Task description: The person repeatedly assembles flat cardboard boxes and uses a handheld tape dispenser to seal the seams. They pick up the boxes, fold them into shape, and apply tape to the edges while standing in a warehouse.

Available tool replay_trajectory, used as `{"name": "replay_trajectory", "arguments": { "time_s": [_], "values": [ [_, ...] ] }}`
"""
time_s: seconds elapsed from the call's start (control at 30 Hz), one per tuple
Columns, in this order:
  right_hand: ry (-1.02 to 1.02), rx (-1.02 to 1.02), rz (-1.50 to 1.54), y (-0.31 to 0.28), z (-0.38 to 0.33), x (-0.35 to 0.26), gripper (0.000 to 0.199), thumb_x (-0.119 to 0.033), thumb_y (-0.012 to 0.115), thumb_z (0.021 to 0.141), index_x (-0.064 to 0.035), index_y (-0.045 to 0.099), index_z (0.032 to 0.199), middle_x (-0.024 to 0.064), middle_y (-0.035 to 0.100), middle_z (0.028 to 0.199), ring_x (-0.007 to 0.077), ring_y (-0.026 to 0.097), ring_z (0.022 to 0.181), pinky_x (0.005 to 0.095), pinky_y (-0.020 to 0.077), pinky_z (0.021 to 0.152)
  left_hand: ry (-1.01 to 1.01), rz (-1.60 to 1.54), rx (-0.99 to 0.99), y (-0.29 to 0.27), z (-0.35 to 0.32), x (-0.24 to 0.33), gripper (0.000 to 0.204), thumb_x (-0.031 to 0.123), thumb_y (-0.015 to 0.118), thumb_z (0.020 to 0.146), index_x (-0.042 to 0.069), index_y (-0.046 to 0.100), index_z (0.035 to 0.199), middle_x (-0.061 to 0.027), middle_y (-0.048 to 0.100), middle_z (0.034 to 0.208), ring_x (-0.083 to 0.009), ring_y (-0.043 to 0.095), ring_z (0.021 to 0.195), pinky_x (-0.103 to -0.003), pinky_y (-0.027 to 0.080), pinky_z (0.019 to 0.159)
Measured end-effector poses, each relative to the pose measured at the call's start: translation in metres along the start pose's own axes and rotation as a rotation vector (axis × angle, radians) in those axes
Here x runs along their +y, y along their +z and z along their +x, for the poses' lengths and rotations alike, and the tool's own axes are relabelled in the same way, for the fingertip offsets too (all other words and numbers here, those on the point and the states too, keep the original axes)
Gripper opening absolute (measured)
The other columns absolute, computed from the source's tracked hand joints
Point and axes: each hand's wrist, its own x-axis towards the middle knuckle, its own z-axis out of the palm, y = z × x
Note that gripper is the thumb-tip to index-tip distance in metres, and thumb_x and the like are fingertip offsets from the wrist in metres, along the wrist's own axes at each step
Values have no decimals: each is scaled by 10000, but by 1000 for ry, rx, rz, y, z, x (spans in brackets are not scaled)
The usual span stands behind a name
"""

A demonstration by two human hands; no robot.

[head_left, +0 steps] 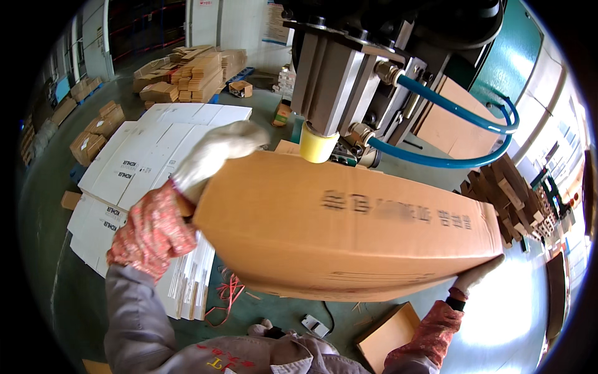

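A long brown cardboard box (pixel 349 227) with dark print is held up in front of me between both hands. My left hand (pixel 221 153), in a white glove and somewhat blurred, grips its left end, with the fingers over the far corner. At the lower right corner, my right hand (pixel 478 275), also gloved, supports the box from the side and below. Red patterned sleeve covers wrap both wrists. Just beyond the box's far edge hangs a machine head with a metal cylinder (pixel 327 81) and a yellow cap (pixel 318 143); what lies behind the box is hidden.
Stacked white flat cartons (pixel 143 156) lie to the left. Blue hoses (pixel 448 163) loop from the machine toward the right. Red strapping (pixel 229 294), a small foot pedal (pixel 316 325) and an open brown carton (pixel 392 336) are on the floor. Brown cardboard stacks (pixel 199 75) stand farther back.
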Motion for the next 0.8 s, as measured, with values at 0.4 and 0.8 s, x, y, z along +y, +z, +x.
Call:
{"name": "replay_trajectory", "arguments": {
  "time_s": [0.4, 0.8],
  "values": [
    [-104, 73, -152, -25, 124, 48, 916, -728, 399, 930, 47, 451, 1415, 158, 485, 1422, 244, 461, 1265, 334, 310, 1108, 208, 50, 242, 67, 99, -29, 312, 219, 623, 930, -35, 608, 1109, -78, 659, 981, -156, 627, 816, -330, 502, 742],
    [-129, 10, -106, -29, 128, 38, 668, -548, 359, 1025, -44, 406, 1461, 112, 440, 1451, 223, 406, 1313, 346, 241, 1150, 503, 317, 288, 50, 106, -56, 142, 185, 592, 941, 43, 584, 943, -77, 616, 858, -182, 597, 771, -340, 513, 708]
  ]
}}
